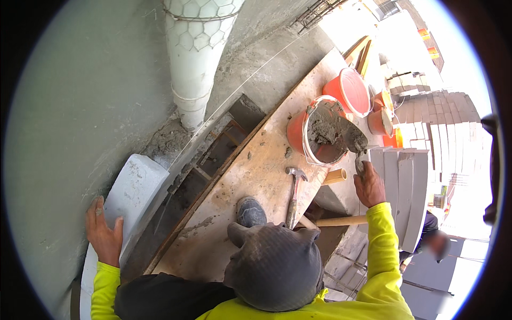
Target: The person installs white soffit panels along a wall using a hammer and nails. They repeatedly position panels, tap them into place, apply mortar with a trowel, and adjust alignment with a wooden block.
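Note:
A pointing-type trowel with a mortar-smeared blade (353, 136) is gripped by its handle in my right hand (369, 185). Its blade lies over the rim of an orange bucket (296, 133) holding wet grey mortar (324, 128). My left hand (106, 234) rests on a long white block (134, 184) beside the grey wall, fingers spread and thumb apart. The block lies along the wall's foot. Between my hands, a claw hammer (294, 197) lies on the plywood platform (234, 181).
A second orange bucket (349, 92) stands behind the first, with smaller buckets (380, 121) beyond. A mesh-wrapped white pipe (192, 64) rises by the wall. A taut string (250, 77) runs along the wall. Stacked grey blocks (397, 186) and another person (434, 242) are at right.

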Tool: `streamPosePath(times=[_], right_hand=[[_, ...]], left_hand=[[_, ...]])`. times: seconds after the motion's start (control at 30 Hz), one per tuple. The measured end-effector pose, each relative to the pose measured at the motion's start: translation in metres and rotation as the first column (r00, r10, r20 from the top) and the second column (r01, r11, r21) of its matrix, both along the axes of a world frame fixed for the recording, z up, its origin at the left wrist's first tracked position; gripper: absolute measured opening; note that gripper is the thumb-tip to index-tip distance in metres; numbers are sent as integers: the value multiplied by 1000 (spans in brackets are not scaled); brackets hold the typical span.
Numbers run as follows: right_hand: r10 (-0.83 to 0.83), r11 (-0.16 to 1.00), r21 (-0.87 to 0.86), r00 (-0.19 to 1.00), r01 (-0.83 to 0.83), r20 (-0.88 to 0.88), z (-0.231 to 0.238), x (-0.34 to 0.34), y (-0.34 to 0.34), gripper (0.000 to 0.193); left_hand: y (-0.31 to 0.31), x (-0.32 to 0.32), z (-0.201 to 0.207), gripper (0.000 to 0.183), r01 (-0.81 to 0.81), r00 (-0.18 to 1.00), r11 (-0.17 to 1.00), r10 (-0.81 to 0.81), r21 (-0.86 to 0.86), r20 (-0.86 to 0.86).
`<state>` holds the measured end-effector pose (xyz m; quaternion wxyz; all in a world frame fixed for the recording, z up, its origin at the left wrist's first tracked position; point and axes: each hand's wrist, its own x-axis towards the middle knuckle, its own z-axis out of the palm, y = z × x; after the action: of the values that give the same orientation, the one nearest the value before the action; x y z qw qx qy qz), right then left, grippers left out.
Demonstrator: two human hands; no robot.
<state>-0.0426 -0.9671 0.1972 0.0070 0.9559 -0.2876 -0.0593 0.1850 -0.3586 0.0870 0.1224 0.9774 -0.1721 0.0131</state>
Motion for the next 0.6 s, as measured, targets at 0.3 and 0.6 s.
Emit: streamPosePath(times=[0.3,0.6], right_hand=[[238,925,-136,818,-356,-523,-80,146,-80,22],[409,855,-96,775,-510,-482,-46,100,-106,21]], left_hand=[[-337,16,-5,95,80,581,699,-612,-711,-536],[-505,-39,-61,46,-377,407,661,-510,-648,-757]])
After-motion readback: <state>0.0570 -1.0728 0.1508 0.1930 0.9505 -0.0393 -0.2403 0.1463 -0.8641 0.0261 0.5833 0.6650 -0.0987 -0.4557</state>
